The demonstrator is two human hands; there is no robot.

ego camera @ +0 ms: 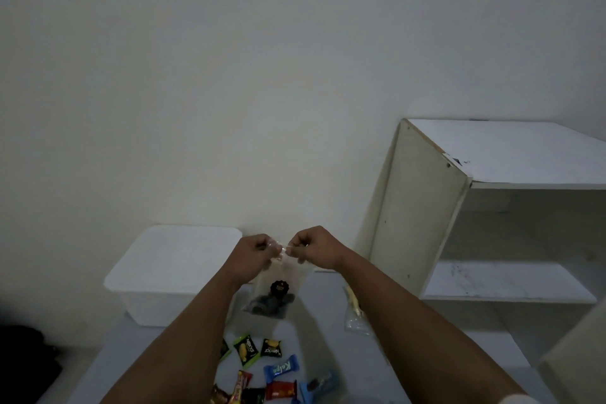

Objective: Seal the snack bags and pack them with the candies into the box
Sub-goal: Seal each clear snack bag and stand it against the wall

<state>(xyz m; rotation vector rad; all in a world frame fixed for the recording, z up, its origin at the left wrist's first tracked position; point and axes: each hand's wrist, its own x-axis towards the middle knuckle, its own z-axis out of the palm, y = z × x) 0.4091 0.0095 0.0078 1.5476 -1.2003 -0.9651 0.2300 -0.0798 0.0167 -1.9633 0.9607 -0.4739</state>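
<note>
Both hands pinch the top edge of a clear snack bag held up over the counter.

The left hand (254, 251) and the right hand (311, 248) are curled into near fists, fingertips close together, each gripping the mouth of the snack bag (278, 289), which hangs upright between them with dark snacks gathered at its bottom. Just left of the hands, a white box (164, 272) sits on the counter (328, 321) against the wall. A second clear bag (354, 315) lies flat on the counter beside the right forearm. Wrapped candies (272, 367) are scattered on the counter below the held bag, between the forearms. A white shelf unit (492, 207) stands to the right.
</note>
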